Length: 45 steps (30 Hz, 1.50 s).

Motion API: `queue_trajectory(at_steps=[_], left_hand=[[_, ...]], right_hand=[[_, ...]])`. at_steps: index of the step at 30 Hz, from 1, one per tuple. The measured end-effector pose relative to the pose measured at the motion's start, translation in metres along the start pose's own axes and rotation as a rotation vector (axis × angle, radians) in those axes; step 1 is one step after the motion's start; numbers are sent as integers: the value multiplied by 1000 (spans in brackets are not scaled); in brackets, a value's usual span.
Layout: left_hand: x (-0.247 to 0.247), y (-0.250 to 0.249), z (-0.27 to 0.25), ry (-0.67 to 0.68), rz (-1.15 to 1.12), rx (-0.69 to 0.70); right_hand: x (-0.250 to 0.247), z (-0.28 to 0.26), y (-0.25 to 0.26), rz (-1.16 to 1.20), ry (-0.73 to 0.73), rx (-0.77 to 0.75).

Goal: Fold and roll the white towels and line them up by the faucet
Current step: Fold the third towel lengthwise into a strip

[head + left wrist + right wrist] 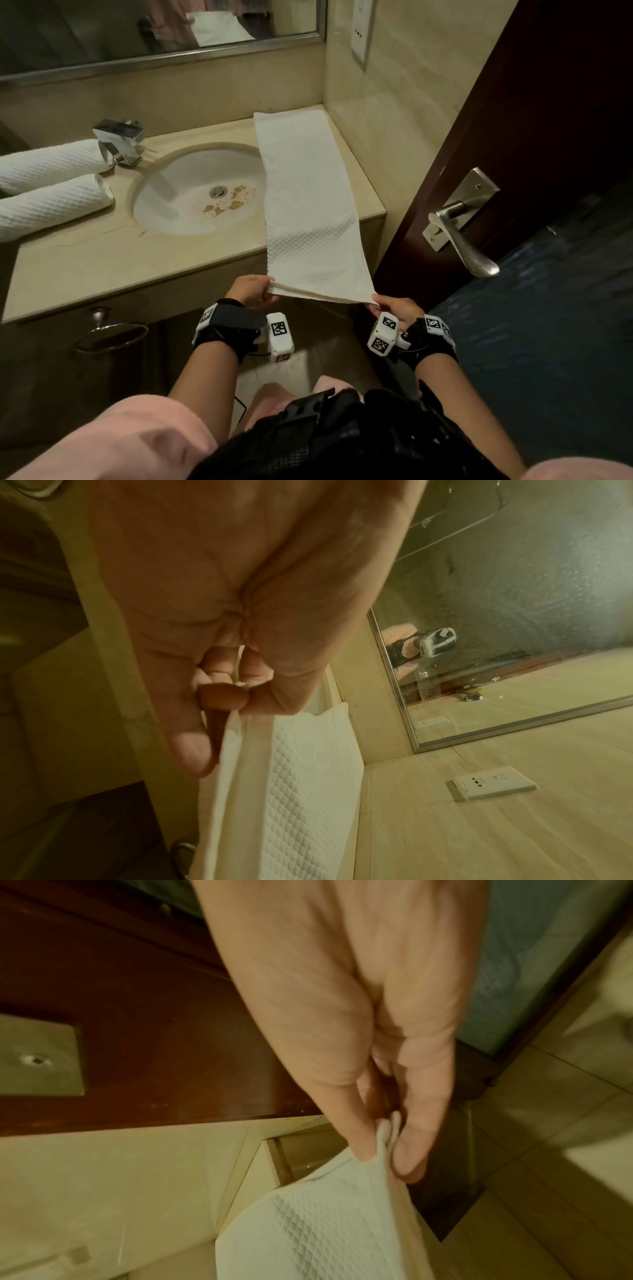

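Both hands, left hand (252, 290) and right hand (394, 310), pinch the near corners of one folded white towel (305, 205) stretched along the counter (102, 253); two rolled towels (51, 185) lie far left.

A beige counter (102, 260) holds an oval white sink (164, 209) set toward its back. A metal drain (218, 192) sits in the middle of the basin, with brownish stains (222, 205) just in front of and beside it. A framed mirror (102, 31) hangs on the wall above the counter's back edge. A white wall plate (361, 31) is fixed on the side wall above the counter's right back corner. Under the counter's front edge, toward the left, a metal ring (109, 337) hangs from a knob. Right of the counter stands a dark wooden door (534, 102) with a silver lever handle (459, 229).
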<state>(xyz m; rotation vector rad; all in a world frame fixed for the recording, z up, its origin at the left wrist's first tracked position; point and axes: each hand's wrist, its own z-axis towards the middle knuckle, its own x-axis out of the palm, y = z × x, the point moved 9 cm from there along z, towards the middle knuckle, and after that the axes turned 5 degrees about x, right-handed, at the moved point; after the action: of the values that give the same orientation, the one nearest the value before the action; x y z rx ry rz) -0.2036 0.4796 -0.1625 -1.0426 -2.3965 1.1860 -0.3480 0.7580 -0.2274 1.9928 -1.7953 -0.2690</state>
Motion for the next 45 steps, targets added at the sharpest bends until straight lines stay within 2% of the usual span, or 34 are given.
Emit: queue_trajectory(at_steps=[7, 11, 15, 20, 24, 28, 36, 42, 45], left_hand=[[-3, 11, 6, 33, -12, -30], [-2, 14, 7, 81, 23, -78], [-5, 15, 8, 55, 6, -48], [-4, 19, 11, 99, 46, -81], [-3, 35, 8, 115, 14, -52], [-4, 60, 2, 124, -46, -113], [-5, 73, -10, 236, -194, -147], [-5, 80, -17, 214, -246, -187], [-1, 79, -23, 226, -237, -175]], right_hand=[[-2, -10, 9, -62, -43, -86], [0, -12, 7, -76, -44, -94], [-2, -12, 7, -83, -65, -104], [0, -17, 7, -133, -63, -108], [-2, -13, 13, -157, -79, -175], [1, -9, 8, -262, -56, -179], [1, -8, 17, -371, -97, -208], [3, -3, 21, -459, -16, -175], [0, -1, 25, -611, 57, -232]])
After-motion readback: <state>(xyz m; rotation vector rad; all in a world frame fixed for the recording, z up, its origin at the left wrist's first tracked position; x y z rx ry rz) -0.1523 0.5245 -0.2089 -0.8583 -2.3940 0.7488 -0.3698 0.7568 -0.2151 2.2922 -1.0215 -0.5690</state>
